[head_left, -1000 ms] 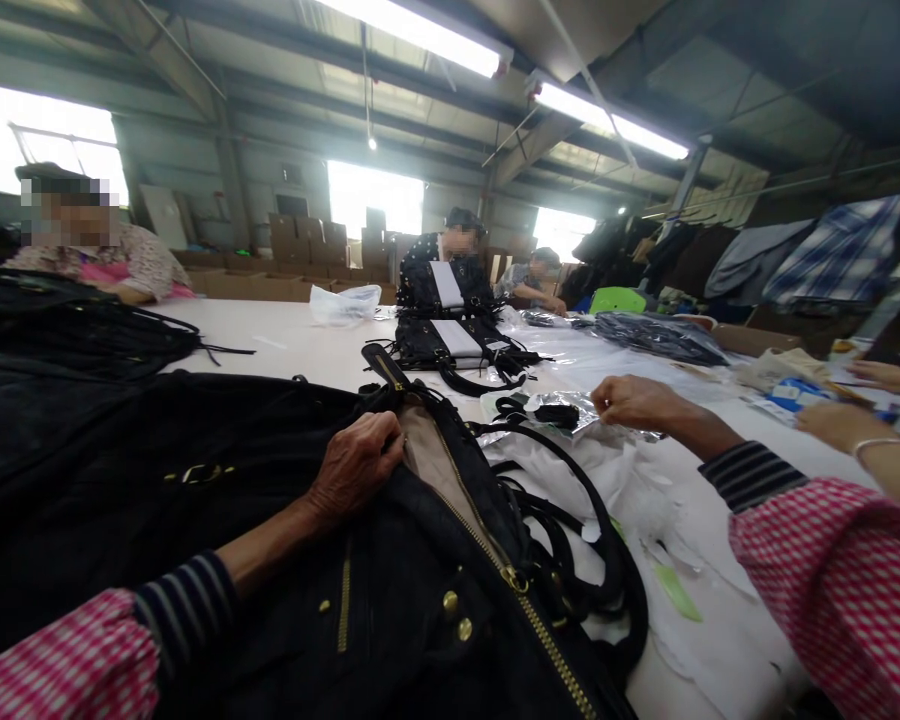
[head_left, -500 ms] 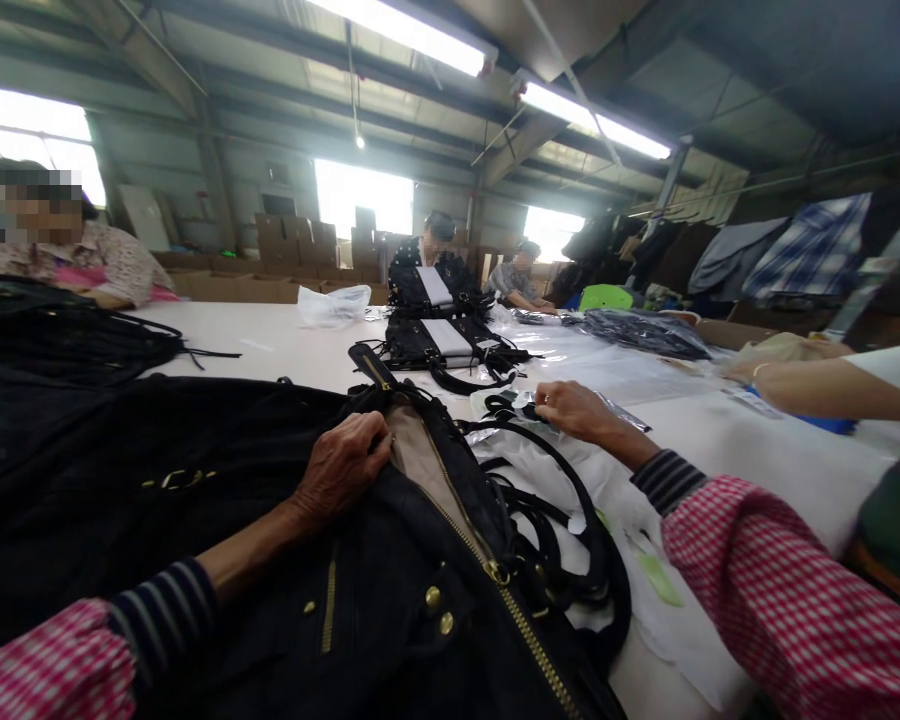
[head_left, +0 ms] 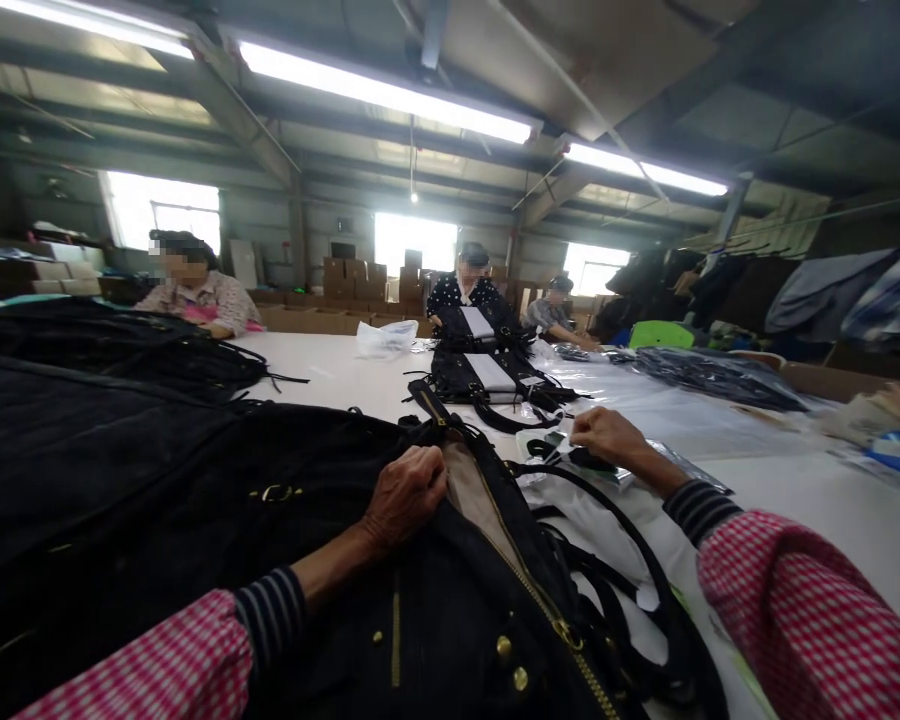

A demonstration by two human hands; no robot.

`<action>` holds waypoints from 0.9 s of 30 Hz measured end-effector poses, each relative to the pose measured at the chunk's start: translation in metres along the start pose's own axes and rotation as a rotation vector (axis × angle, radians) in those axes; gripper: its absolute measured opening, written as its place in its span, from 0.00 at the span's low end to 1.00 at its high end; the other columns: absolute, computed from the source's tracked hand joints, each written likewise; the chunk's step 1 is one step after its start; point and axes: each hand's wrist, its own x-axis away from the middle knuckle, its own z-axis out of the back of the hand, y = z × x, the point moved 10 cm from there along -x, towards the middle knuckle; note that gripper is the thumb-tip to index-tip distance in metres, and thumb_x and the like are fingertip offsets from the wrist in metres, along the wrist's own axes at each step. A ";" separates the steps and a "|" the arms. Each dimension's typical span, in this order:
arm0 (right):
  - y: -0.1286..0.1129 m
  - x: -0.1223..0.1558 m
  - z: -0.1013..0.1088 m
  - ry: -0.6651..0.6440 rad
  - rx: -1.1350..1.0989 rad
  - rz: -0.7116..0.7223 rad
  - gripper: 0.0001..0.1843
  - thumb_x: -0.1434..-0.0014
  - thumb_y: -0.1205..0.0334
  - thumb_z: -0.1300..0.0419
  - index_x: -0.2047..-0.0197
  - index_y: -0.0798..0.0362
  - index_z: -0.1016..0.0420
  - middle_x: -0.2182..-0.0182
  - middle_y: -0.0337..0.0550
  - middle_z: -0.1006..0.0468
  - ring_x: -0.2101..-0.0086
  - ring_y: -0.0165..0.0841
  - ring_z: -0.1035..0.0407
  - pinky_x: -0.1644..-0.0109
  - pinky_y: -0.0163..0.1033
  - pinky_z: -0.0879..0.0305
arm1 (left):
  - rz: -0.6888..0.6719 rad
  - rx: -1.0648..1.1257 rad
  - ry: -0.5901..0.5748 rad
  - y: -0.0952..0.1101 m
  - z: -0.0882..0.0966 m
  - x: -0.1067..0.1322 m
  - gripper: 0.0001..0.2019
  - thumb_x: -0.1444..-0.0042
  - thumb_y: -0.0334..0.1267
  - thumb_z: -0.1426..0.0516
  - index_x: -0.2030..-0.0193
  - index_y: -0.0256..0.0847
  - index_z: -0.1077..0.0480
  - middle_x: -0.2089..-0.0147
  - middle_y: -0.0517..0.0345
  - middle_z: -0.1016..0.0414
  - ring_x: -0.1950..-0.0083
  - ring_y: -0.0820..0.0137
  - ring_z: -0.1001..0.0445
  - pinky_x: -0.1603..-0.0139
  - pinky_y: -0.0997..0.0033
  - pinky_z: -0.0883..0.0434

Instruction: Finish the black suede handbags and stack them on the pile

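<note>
A large black handbag [head_left: 330,560] with brass studs and a gold zipper lies in front of me, its zip partly undone over a beige lining [head_left: 471,488]. My left hand [head_left: 407,493] is closed on the bag's edge beside that opening. Beyond the bag's looped handles [head_left: 637,510], my right hand [head_left: 607,437] has its fingers pinched together over clear plastic packets [head_left: 551,450] and a black strap. Exactly what those fingers hold is too small to make out.
More black bags [head_left: 120,345] are piled on the left. Farther back on the white table [head_left: 330,365] stand stacked black bags with white bands [head_left: 487,372]. A plastic-wrapped dark bundle [head_left: 720,375] lies right. Several co-workers sit around the table, one person [head_left: 206,290] at the far left.
The view has swung left, so everything sits farther right in the picture. My left hand stays on the bag's edge. My right hand has lifted slightly above the packets.
</note>
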 end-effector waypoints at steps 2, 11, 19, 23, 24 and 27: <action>-0.009 -0.005 0.019 0.056 -0.092 0.023 0.08 0.45 0.64 0.39 0.73 0.54 0.20 0.79 0.39 0.22 0.74 0.31 0.27 0.71 0.32 0.40 | 0.003 -0.006 0.002 0.000 0.001 0.000 0.07 0.35 0.33 0.49 0.67 0.42 0.38 0.65 0.57 0.29 0.61 0.66 0.30 0.59 0.67 0.34; -0.067 -0.055 0.090 0.339 -0.354 0.177 0.08 0.44 0.62 0.39 0.71 0.57 0.22 0.79 0.42 0.21 0.77 0.29 0.30 0.70 0.32 0.38 | -0.052 -0.155 -0.038 0.004 -0.009 -0.002 0.07 0.34 0.31 0.50 0.66 0.43 0.38 0.64 0.56 0.28 0.60 0.65 0.29 0.60 0.66 0.33; -0.113 -0.112 0.089 0.306 -0.557 0.207 0.08 0.47 0.61 0.38 0.72 0.57 0.23 0.77 0.46 0.19 0.80 0.27 0.37 0.76 0.32 0.42 | -0.061 -0.116 0.015 0.012 -0.005 0.007 0.09 0.38 0.26 0.49 0.66 0.44 0.41 0.66 0.56 0.30 0.63 0.64 0.31 0.64 0.63 0.31; -0.152 -0.134 0.087 0.143 -0.650 0.232 0.10 0.48 0.58 0.37 0.71 0.57 0.23 0.77 0.46 0.19 0.81 0.25 0.40 0.78 0.32 0.45 | -0.094 -0.072 0.079 0.015 -0.005 0.008 0.10 0.46 0.23 0.47 0.67 0.44 0.41 0.68 0.55 0.30 0.66 0.63 0.29 0.69 0.62 0.30; -0.164 -0.138 0.088 0.079 -0.695 0.244 0.11 0.49 0.57 0.36 0.71 0.57 0.23 0.77 0.46 0.20 0.81 0.25 0.41 0.79 0.31 0.46 | -0.108 -0.063 0.117 0.015 -0.006 0.008 0.10 0.47 0.23 0.47 0.67 0.44 0.41 0.69 0.55 0.30 0.68 0.64 0.29 0.71 0.62 0.30; -0.199 -0.151 0.090 -0.122 -0.856 0.259 0.14 0.52 0.54 0.33 0.71 0.57 0.25 0.77 0.44 0.21 0.83 0.22 0.47 0.81 0.30 0.54 | -0.126 -0.074 0.303 0.009 -0.008 0.011 0.11 0.48 0.23 0.48 0.71 0.45 0.41 0.76 0.55 0.34 0.75 0.65 0.31 0.79 0.62 0.33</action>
